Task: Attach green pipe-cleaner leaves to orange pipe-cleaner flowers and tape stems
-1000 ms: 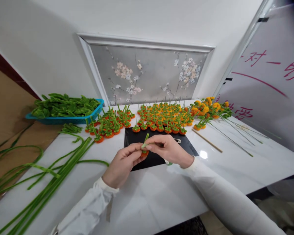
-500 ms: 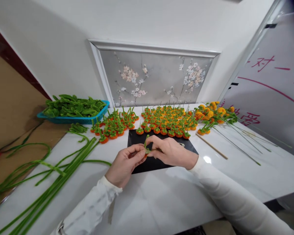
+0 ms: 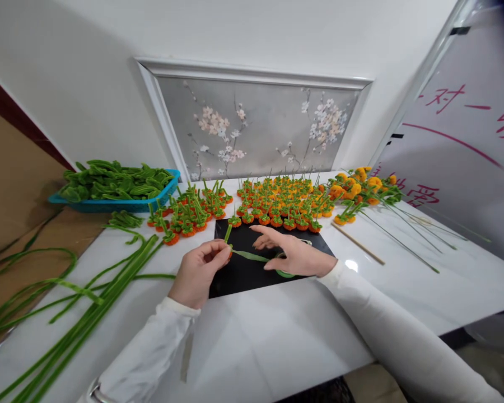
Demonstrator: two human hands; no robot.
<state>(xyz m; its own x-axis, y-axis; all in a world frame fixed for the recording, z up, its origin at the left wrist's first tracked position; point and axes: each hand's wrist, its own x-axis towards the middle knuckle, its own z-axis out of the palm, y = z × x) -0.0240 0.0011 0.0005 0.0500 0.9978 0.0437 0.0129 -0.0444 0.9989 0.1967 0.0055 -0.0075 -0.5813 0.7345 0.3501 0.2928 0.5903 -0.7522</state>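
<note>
Thumb and fingers of my left hand (image 3: 200,270) pinch a small orange pipe-cleaner flower (image 3: 229,253), mostly hidden by the fingers. Its fuzzy green stem (image 3: 228,233) sticks up above them. From the stem a strip of green tape (image 3: 252,256) stretches right, to the green tape roll (image 3: 284,273) under my right hand (image 3: 298,253). That hand is open, with thumb and fingers apart, over the black mat (image 3: 243,280). Rows of orange and yellow pipe-cleaner flowers (image 3: 277,198) stand with stems up behind the mat.
A blue basket (image 3: 168,196) of green fuzzy leaves stands back left. Long green pipe cleaners (image 3: 109,296) lie along the left side. On the right are a wooden stick (image 3: 359,244), thin green stems (image 3: 407,246) and bunched yellow flowers (image 3: 361,183). A wall rises behind the table.
My hands were together at the flower; now they are apart. The left has shifted left with the flower, the right has opened, and a length of green tape shows between them.
</note>
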